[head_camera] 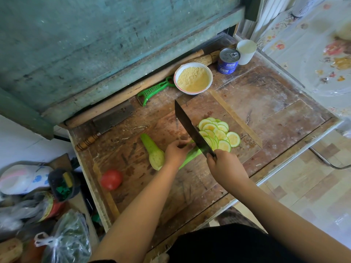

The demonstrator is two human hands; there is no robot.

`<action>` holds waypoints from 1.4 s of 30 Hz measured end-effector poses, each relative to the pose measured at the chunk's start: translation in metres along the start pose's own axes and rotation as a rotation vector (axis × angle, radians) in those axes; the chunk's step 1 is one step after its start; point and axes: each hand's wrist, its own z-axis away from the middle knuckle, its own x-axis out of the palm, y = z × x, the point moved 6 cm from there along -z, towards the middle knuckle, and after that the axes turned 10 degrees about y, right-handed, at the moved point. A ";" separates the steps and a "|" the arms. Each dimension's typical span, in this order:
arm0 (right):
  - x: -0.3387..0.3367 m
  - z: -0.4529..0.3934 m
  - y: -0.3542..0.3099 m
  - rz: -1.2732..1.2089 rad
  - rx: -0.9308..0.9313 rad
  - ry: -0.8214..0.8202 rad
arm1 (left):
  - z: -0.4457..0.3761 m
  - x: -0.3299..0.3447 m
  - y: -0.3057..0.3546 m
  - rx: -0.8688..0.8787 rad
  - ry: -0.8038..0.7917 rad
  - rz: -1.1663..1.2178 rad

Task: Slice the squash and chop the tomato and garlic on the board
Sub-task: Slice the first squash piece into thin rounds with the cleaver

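- Wooden board, scarred and stained, covers most of the worktop; its right edge runs along a pale strip just right of the slices.
- Left hand has its fingers curled down on the squash, pinning it to the board.
- Right hand grips the handle of a dark cleaver, whose blade stands against the cut end of the squash.
- Round squash slices lie fanned and overlapping just right of the blade.
- A second peeled squash lies just left of the left hand, and a red tomato sits near the board's left edge.
- Far left lies a serrated knife with a wooden grip, beside a long rolling pin along the wall.
- A green peeler, a bowl of yellow meal, a tin can and a white cup line the far side.
- Bare board lies open right of the slices and near the arms.
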 end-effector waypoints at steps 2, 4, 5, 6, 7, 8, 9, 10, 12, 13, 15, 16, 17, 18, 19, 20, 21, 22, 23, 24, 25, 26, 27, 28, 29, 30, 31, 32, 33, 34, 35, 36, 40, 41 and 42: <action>-0.001 0.001 -0.001 0.002 -0.003 0.000 | 0.000 0.000 0.000 -0.002 0.001 -0.005; 0.000 0.001 -0.002 0.016 -0.005 -0.005 | 0.001 0.000 0.001 0.002 0.000 0.002; 0.000 0.000 -0.002 0.023 -0.003 -0.013 | 0.002 0.000 0.001 0.002 0.000 0.005; 0.002 -0.001 -0.002 0.029 0.002 -0.026 | 0.002 0.000 0.001 0.000 0.003 0.010; 0.003 -0.003 -0.001 0.034 0.008 -0.040 | 0.002 0.000 0.001 -0.001 0.008 0.010; 0.005 -0.004 0.000 0.039 0.014 -0.055 | 0.002 0.000 0.001 -0.005 0.012 0.007; 0.007 -0.006 0.001 0.039 0.018 -0.066 | 0.002 0.000 0.000 -0.008 0.015 0.002; 0.007 -0.007 0.002 0.036 0.019 -0.072 | 0.002 -0.001 0.000 -0.011 0.016 0.000; 0.009 -0.011 0.003 0.033 0.013 -0.080 | 0.001 -0.001 0.000 -0.010 0.016 -0.007; 0.010 -0.012 0.003 0.034 0.011 -0.084 | 0.000 -0.001 -0.001 -0.007 0.017 -0.017; 0.012 -0.015 0.004 0.036 0.018 -0.095 | -0.001 -0.001 -0.002 -0.014 0.022 -0.033; 0.015 -0.017 0.005 0.037 0.026 -0.100 | -0.001 -0.001 -0.001 -0.020 0.025 -0.033; 0.016 -0.018 0.005 0.038 0.035 -0.106 | 0.000 0.000 -0.001 -0.021 0.023 -0.031; 0.020 -0.020 0.006 0.039 0.045 -0.118 | -0.001 0.000 -0.001 -0.022 0.023 -0.035; 0.024 -0.021 0.007 0.044 0.053 -0.128 | -0.001 -0.001 -0.001 -0.014 0.024 -0.046; 0.026 -0.021 0.008 0.045 0.059 -0.135 | 0.000 -0.002 0.000 -0.001 0.027 -0.056; 0.029 -0.021 0.009 0.042 0.065 -0.135 | 0.001 -0.002 0.001 0.014 0.028 -0.067; 0.029 -0.021 0.010 0.038 0.072 -0.131 | 0.002 -0.003 0.002 0.028 0.028 -0.079; 0.029 -0.022 0.011 0.032 0.078 -0.127 | 0.001 -0.003 0.004 0.041 0.023 -0.091; 0.028 -0.022 0.013 0.021 0.088 -0.124 | 0.002 -0.003 0.004 0.045 0.011 -0.103; 0.026 -0.023 0.014 0.006 0.097 -0.119 | 0.003 -0.002 0.005 0.042 -0.006 -0.109; 0.023 -0.023 0.015 -0.009 0.100 -0.116 | 0.003 -0.002 0.005 0.031 -0.021 -0.114; 0.020 -0.021 0.015 -0.020 0.094 -0.110 | 0.003 -0.002 0.005 0.017 -0.034 -0.120; 0.016 -0.019 0.014 -0.027 0.083 -0.100 | 0.003 -0.002 0.004 0.004 -0.042 -0.123; 0.012 -0.015 0.012 -0.029 0.066 -0.085 | 0.003 -0.002 0.003 -0.003 -0.047 -0.117; 0.007 -0.012 0.011 -0.029 0.050 -0.066 | 0.002 -0.002 0.003 -0.004 -0.048 -0.104; 0.003 -0.008 0.009 -0.026 0.035 -0.049 | 0.003 -0.002 0.003 -0.002 -0.043 -0.083; 0.000 -0.006 0.007 -0.023 0.024 -0.035 | 0.003 -0.002 0.002 -0.001 -0.038 -0.061; -0.003 -0.004 0.007 -0.020 0.018 -0.028 | 0.002 -0.001 0.002 -0.006 -0.035 -0.039; -0.002 -0.004 0.006 -0.021 0.015 -0.030 | 0.001 -0.002 0.001 -0.017 -0.032 -0.026; -0.002 -0.004 0.006 -0.019 0.013 -0.031 | 0.001 -0.001 0.000 -0.021 -0.034 -0.018; -0.001 -0.004 0.005 -0.017 0.010 -0.035 | 0.000 -0.001 -0.001 -0.022 -0.032 -0.020; -0.001 -0.002 0.003 -0.006 0.001 -0.030 | -0.002 -0.001 -0.003 -0.017 -0.034 -0.017; -0.001 -0.002 0.003 -0.007 0.000 -0.030 | -0.002 -0.001 -0.002 -0.021 -0.036 -0.012; -0.002 -0.002 0.002 -0.009 0.000 -0.029 | -0.001 -0.001 -0.002 -0.025 -0.039 -0.005</action>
